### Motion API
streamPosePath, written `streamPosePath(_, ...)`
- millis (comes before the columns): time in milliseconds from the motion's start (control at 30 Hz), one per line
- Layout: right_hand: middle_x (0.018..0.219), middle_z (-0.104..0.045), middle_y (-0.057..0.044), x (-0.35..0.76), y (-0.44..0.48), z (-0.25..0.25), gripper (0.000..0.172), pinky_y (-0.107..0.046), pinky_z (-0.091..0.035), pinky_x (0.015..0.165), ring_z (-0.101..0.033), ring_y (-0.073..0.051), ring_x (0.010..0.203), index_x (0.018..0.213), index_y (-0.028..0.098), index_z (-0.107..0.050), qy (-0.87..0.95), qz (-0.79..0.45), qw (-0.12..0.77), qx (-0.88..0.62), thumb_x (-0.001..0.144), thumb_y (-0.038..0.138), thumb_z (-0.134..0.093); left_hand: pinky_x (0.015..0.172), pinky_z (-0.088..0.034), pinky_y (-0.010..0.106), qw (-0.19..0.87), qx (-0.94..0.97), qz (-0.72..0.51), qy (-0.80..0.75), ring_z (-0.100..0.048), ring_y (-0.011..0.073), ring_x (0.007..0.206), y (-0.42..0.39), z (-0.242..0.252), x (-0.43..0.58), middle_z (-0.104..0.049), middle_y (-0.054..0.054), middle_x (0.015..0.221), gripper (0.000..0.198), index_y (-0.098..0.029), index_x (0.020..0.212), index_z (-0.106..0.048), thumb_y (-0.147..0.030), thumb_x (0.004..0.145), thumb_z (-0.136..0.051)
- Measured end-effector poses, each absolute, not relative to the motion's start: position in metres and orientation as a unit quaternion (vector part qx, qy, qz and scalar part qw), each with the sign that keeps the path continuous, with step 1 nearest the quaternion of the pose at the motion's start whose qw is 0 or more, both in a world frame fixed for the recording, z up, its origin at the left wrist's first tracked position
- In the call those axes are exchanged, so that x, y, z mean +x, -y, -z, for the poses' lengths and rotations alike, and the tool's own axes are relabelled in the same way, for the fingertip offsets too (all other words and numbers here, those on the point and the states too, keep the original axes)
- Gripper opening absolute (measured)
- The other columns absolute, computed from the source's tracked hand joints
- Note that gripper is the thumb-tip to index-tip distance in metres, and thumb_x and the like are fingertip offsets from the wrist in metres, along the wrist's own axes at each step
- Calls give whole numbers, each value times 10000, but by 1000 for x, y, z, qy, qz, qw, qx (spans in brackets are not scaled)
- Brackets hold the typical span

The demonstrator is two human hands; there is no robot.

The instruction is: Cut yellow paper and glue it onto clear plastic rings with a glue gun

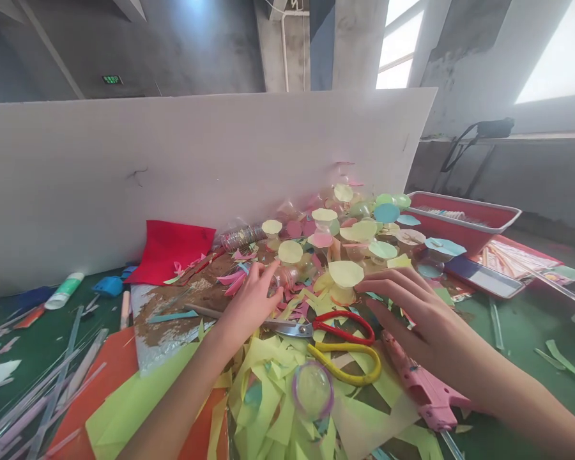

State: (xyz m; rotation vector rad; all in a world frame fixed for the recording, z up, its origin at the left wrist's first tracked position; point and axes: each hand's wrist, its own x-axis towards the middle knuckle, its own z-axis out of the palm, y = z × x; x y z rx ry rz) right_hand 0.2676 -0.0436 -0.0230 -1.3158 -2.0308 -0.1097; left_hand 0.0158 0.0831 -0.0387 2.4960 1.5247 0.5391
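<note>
The pale-yellow paper disc (345,274) sits at 1 o'clock from the scissors (303,329). Left hand (253,297) curls at its 9 o'clock, right hand (419,306) arches at 4; whether either grips cannot be told. Apply light fingertip pressure to prevent creasing.

scissor blades (297,329) — shiny metal | discs (346,273) — paper (matt) | glue gun (429,390): plastic

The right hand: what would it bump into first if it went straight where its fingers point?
Probably the pale yellow paper disc just left of the right hand; depth is unclear, so they may be touching.
</note>
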Motion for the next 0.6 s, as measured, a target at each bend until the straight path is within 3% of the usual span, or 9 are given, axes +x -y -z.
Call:
streamPosePath(67,1081,-650,-86,267,44,23,197,-383,-514,817,-562,-237,1032,1110,242,-579,786,44,360,-502,982,267,-431,894,-467,353,93,822,-193,-528,-571,247,1130,-77,21,14,-473,127,1334,514,-219,1381,-349,-367,899,-447)
streamPosePath(200,1041,-655,-80,264,45,19,195,-342,-517,764,-583,-220,981,1077,236,-590,793,43,366,-485,986,248,-418,807,-508,395,94,787,-169,-586,-631,279,1001,-51,-31,6,-639,84,1149,460,-271,1256,-469,-541,885,-438)
streamPosePath(300,1030,-656,-78,259,49,15,205,-327,-521,753,-603,-210,950,1084,241,-596,797,29,364,-480,987,260,-415,815,-522,360,119,811,-168,-547,-630,264,1043,-26,-55,3,-622,11,1242,460,-370,1228,-541,-625,854,-455)
streamPosePath(433,1047,-659,-75,244,60,8,270,-317,-535,742,-633,-206,928,1196,281,-572,790,-38,349,-503,989,339,-409,913,-509,347,174,847,-150,-479,-535,279,1233,0,-50,4,-563,-49,1359,458,-428,1238,-579,-625,829,-520)
streamPosePath(600,918,-692,-50,217,70,4,376,-293,-522,685,-656,-198,804,1184,284,-591,732,-229,339,-545,989,486,-340,988,-479,393,261,838,-145,-456,-530,274,1241,16,-29,8,-576,-5,1349,505,-381,1277,-559,-608,826,-547)
